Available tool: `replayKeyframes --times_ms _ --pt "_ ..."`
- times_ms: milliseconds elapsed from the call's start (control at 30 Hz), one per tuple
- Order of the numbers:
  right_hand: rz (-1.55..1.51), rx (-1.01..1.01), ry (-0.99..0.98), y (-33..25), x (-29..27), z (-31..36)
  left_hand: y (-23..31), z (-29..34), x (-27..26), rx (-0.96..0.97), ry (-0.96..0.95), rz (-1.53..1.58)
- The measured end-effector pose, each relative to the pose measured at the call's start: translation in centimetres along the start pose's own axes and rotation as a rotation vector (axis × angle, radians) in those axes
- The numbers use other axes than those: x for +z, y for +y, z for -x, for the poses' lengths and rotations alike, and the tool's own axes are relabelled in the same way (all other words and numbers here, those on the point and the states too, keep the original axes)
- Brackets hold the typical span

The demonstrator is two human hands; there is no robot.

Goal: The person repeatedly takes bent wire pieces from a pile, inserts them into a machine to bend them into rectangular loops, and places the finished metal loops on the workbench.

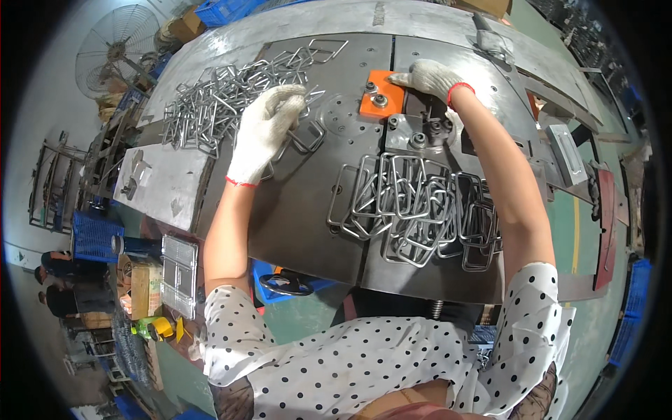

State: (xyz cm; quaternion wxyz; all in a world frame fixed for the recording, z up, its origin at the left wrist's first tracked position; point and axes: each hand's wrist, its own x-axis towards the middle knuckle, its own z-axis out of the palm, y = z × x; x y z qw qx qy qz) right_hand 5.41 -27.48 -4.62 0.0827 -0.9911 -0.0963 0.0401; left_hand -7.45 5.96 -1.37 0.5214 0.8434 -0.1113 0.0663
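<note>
My left hand (269,126), in a white knit glove with a red cuff, is closed with its fingers pinched together. Bent metal wire (316,92) sticks out past its fingertips, and the glove hides the rest of that piece. Just below the fingers lies a wire frame (306,140) on the steel table. My right hand (430,77), gloved the same way, lies over the far side of a bolted fixture. Its fingers are stretched out, with a tip touching an orange plate (371,105). Beside that plate sits a steel clamp block (413,136) with bolts.
A heap of wire frames (217,105) covers the table's far left. Rectangular wire frames (413,203) are piled in front of the fixture, below my right forearm. A grey-handled tool (490,38) lies at the far right. A dark handwheel (285,283) sits below the table's front edge.
</note>
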Motion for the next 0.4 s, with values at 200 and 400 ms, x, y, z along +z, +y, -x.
replayKeyframes --times_ms 200,400 --pt "-0.244 -0.087 0.196 0.1 -1.0 2.2 -0.6 -0.5 0.6 0.004 0.018 0.044" --pt "-0.205 -0.181 0.218 -1.1 -8.1 11.6 0.1 0.2 0.3 0.049 -0.001 0.063"
